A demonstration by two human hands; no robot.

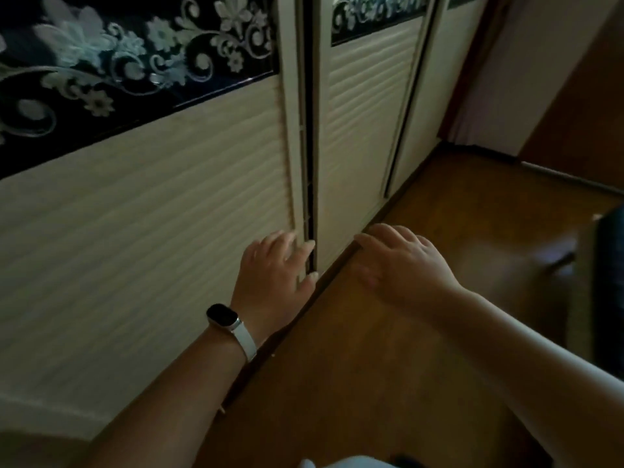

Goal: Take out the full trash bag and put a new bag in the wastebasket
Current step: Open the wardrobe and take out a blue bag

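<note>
No trash bag or wastebasket shows in the head view. My left hand [273, 268], with a white-strapped watch on its wrist, rests flat on the right edge of a cream sliding closet door [145, 238], fingers spread beside the narrow dark gap [309, 184] between the doors. My right hand [401, 261] hovers open, palm down, near the foot of the second cream door [358, 130], over the floor track. Neither hand holds anything.
The closet doors carry a black band with white floral pattern [111, 62] across the top. Brown wood floor [388, 366] runs to the right. A dark object [607, 282] stands at the right edge. A wooden door or panel [580, 106] is at the far right.
</note>
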